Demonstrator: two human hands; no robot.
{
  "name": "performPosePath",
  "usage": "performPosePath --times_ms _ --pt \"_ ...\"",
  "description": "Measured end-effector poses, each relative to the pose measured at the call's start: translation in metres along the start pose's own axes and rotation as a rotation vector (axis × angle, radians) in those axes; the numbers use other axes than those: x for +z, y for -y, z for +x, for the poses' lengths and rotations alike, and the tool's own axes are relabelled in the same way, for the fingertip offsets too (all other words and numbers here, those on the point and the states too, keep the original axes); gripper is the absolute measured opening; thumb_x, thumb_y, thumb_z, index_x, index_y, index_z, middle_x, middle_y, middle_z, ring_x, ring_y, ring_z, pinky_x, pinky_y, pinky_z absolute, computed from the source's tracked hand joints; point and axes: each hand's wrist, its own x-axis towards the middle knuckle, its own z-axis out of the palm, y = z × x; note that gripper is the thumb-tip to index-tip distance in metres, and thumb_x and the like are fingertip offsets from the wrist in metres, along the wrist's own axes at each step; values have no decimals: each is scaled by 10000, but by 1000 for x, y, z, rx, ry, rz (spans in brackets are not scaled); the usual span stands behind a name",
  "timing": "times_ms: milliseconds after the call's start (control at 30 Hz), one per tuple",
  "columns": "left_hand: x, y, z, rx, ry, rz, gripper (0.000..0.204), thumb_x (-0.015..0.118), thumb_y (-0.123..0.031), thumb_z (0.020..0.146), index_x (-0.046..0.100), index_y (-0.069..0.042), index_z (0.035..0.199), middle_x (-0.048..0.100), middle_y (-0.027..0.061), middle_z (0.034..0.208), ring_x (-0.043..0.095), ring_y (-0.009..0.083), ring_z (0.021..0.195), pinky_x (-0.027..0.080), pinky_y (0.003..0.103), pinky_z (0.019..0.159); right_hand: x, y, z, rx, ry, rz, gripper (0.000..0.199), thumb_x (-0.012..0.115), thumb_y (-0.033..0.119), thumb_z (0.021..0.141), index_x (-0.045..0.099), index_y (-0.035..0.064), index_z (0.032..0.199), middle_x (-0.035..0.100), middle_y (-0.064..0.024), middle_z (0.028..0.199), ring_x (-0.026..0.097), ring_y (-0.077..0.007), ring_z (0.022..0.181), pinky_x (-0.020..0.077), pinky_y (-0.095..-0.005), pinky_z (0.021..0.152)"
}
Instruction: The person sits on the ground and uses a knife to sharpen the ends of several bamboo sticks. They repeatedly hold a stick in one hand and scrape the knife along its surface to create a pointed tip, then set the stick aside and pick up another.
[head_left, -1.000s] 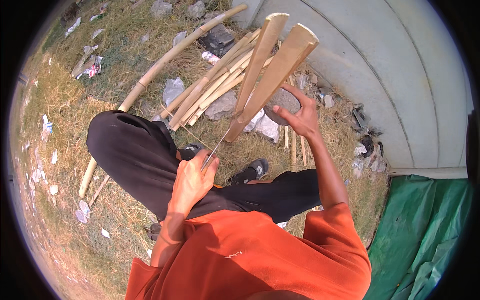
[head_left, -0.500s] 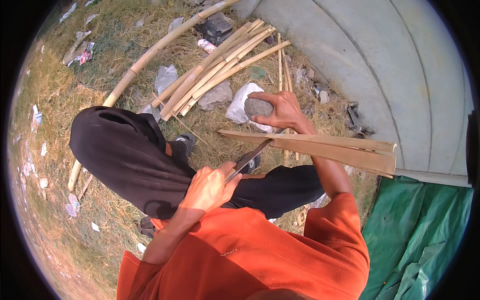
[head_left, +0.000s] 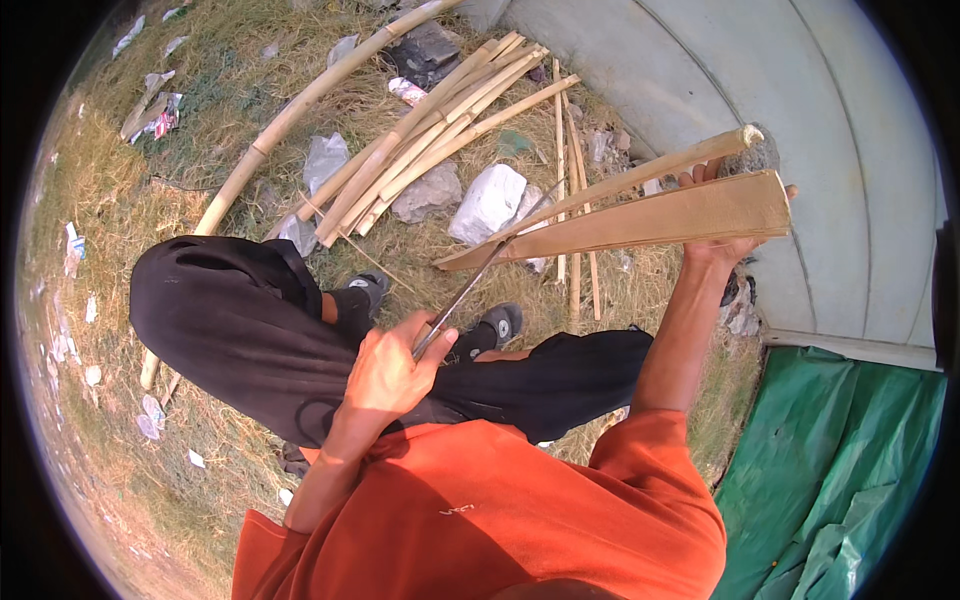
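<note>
My left hand (head_left: 385, 375) gripping a long knife (head_left: 480, 275), blade wedged in a split bamboo piece (head_left: 640, 215), my right hand (head_left: 725, 215) clutching its far end, bamboo strips (head_left: 430, 150) on grass (head_left: 120, 260) beyond

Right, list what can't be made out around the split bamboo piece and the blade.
Head view, the only one:
- Left hand: the blade's handle is buried in the fist.
- Right hand: its palm and grip are behind the split bamboo piece.
- Blade tip: too thin to tell whether it is inside the split.
- Grey stone: mostly hidden behind the bamboo end.
- Green tarp: cut off by the rim.
</note>
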Motion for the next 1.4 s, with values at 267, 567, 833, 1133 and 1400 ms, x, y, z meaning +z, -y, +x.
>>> performPosePath --times_ms 267,567,833,1133,1400 --pt "-2 1 -3 -89 -29 41 368 605 -357 908 657 -14 1031 637 260 770 631 445 813 498 441 697 26 -42 -26 -399 149 -787 544 649 307 757 616 -20 1191 660 -149 1061 617 -220 1001 441 -364 950" --pt "0 9 -9 -158 -50 59 337 604 -304 904 647 27 950 566 248 663 584 392 635 461 403 640 10 -99 -39 -462 717 -1350 541 795 312 699 659 53 1153 710 -158 972 683 -250 904 515 -366 857" --pt "1 16 2 -4 -88 14 331 596 -295 906 620 25 827 579 249 647 606 439 688 468 455 620 13 -82 -21 -612 398 -1009 526 782 338 718 663 56 1146 675 -147 1001 644 -261 934 476 -384 911" --pt "14 50 16 101 -113 58 353 609 -296 902 579 22 754 559 245 615 587 458 686 450 480 603 -8 -115 -20 -342 565 -1226 482 777 196 761 625 118 1212 661 -128 1060 619 -138 801 512 -311 731" --pt "11 55 15 122 -32 167 380 600 -329 915 595 28 784 556 258 636 585 458 696 447 493 636 -5 -162 -60 -105 720 -1383 483 785 360 727 672 149 1147 692 -157 1053 651 -327 995 483 -440 914"
